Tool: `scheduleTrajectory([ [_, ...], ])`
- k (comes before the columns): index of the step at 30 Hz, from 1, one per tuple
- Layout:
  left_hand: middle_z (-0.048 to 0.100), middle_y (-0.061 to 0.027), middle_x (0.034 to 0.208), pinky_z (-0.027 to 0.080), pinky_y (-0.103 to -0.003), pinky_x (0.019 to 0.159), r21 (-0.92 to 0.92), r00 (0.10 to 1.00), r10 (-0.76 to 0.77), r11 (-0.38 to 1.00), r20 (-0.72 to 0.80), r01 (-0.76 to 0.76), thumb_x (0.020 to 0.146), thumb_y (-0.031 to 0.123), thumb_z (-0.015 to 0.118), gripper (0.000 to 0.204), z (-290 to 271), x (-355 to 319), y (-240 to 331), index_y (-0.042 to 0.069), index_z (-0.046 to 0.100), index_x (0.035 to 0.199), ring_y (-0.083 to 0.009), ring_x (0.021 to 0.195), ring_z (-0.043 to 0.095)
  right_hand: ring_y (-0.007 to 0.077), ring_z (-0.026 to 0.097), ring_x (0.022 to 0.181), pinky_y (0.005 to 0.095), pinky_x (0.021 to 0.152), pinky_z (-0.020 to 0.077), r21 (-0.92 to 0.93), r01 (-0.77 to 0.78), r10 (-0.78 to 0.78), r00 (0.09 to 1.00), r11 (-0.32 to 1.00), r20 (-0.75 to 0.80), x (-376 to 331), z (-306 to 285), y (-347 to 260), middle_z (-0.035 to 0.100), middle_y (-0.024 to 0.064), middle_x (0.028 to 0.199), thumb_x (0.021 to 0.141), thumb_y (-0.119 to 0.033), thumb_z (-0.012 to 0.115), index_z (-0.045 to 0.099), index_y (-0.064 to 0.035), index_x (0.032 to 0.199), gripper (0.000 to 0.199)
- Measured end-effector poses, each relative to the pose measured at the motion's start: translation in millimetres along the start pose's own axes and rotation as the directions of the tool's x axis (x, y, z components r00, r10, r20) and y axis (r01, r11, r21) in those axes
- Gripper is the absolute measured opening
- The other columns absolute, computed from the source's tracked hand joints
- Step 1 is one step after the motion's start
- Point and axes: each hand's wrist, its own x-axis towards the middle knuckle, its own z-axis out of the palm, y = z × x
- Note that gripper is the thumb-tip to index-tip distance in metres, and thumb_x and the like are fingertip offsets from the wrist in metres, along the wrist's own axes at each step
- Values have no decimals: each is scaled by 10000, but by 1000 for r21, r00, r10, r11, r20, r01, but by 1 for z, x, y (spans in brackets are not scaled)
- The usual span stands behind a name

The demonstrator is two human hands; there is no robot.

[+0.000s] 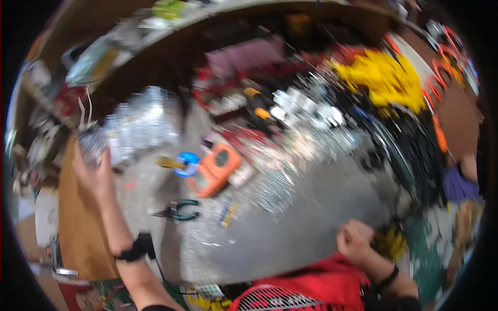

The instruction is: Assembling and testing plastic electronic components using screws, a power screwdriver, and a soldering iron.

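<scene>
1 garment [332, 277]; left hand [94, 173] holds 1 packet [92, 142].

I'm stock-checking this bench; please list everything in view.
Table: one, grey, centre
Clear packets: count unclear, transparent, left
Orange device: one, orange, mid-table
Blue roll: one, blue, beside orange device
Pliers: one, green-handled, left of centre
Small loose parts: many, silvery, centre
Yellow heap: one, yellow, far right
Black heap: one, black, right
Red fabric: one, red, lower edge
Rest: too blurred to count
Left hand: one, around greyish clear bundle, left
Right hand: one, curled, near right
</scene>
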Motion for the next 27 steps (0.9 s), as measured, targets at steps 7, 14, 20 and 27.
scheduleTrajectory([
  [7,532,-172,1151,414,-435,903,-360,479,347,931,806,-68,611,-19,775,720,-63,-194,191,-3,506,1278,-362,1073,507,294,626,665,382,596,506,257,-62,-17,956,964,293,45,-20,-1,632,99,772,774,-71,621,611,-76,848,75],
  [14,435,-194,1383,345,-480,1052,-404,415,338,911,844,79,565,193,865,912,-58,-227,244,68,449,1367,-412,1297,396,370,654,827,446,724,532,-131,122,-96,977,984,190,113,-57,98,673,191,891,816,-135,569,637,-13,941,187],
  [20,567,-167,1152,401,-461,949,-378,572,323,925,754,-23,598,266,850,940,-36,-280,248,10,399,1382,-347,1049,536,409,645,746,492,683,500,-398,61,92,930,915,355,123,-63,117,646,232,748,815,-145,672,558,-13,964,230],
  [27,571,-152,1103,417,-440,914,-394,556,294,917,778,67,600,286,849,809,-32,-274,247,41,493,1284,-345,1013,536,364,622,735,424,659,491,-325,53,63,940,944,335,121,-78,109,624,167,815,792,-103,665,572,-26,880,149],
])
